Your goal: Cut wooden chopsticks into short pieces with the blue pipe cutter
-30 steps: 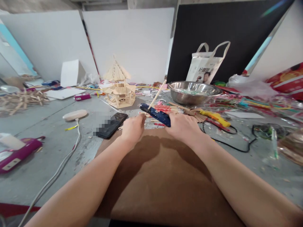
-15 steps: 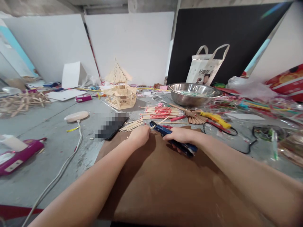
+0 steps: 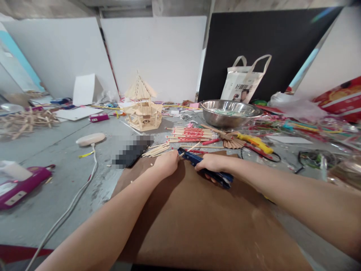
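Observation:
My left hand [image 3: 167, 162] is closed in a pinch on a thin wooden stick [image 3: 193, 147]. The stick runs to the right, up to the jaws of a blue hand cutter [image 3: 187, 155]. My right hand [image 3: 210, 163] is wrapped round the cutter's handles, holding it slanted over the brown board [image 3: 197, 226]. Just behind my left hand lies a loose bunch of cut wooden sticks [image 3: 155, 150]. Beyond the cutter lie more sticks in red-printed wrappers [image 3: 191, 134]. My left fingertips are partly hidden.
A pagoda model of sticks [image 3: 143, 109] stands behind the bunch. A phone [image 3: 134, 152] lies left of it. A steel basin [image 3: 229, 118], a yellow glue gun [image 3: 255, 142] and a folded fan [image 3: 232, 141] sit at the right. A white cable [image 3: 79, 201] and purple power strip [image 3: 26, 186] are leftward.
Both hands stay nearly in place, with the stick still at the cutter's jaws. The right forearm has shifted slightly, and the view has moved a little.

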{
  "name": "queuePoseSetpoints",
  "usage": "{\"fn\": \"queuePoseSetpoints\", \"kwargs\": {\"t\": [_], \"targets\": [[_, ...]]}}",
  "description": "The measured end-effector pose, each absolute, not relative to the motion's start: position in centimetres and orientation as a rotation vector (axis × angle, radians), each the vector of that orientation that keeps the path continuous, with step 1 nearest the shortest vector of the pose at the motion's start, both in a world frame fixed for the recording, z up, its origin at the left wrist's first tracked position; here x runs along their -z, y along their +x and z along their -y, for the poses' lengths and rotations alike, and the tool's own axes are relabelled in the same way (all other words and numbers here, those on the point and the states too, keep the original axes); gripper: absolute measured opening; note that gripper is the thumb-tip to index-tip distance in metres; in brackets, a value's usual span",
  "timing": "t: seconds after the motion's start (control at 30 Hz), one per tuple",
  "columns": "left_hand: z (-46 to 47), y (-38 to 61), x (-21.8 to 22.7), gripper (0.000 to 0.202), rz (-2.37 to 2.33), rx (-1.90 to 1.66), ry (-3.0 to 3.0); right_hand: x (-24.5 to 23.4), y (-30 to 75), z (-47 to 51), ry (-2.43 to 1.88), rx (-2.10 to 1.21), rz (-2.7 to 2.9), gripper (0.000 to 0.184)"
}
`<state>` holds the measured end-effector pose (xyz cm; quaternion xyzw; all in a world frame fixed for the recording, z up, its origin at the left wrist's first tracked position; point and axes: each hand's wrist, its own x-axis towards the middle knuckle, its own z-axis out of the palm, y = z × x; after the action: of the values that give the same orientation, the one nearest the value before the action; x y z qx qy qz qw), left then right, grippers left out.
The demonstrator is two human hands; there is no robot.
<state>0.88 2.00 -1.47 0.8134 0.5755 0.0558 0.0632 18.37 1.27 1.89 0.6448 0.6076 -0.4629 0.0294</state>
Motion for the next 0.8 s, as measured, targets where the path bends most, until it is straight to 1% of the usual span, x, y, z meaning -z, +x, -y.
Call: {"fn": "queuePoseSetpoints", "kwargs": {"t": [0.53, 0.8], "targets": [[-1.58, 1.1, 0.56, 0.025, -1.773, -0.094, 2.441, -2.56, 17.89, -0.74, 2.0, 1.283, -1.952, 0.017], [-1.82, 1.01, 0.78, 0.024, -1.784, -0.096, 2.437, -2.55, 17.93, -0.67, 2.002, 1.283, -1.967, 0.018]]}}
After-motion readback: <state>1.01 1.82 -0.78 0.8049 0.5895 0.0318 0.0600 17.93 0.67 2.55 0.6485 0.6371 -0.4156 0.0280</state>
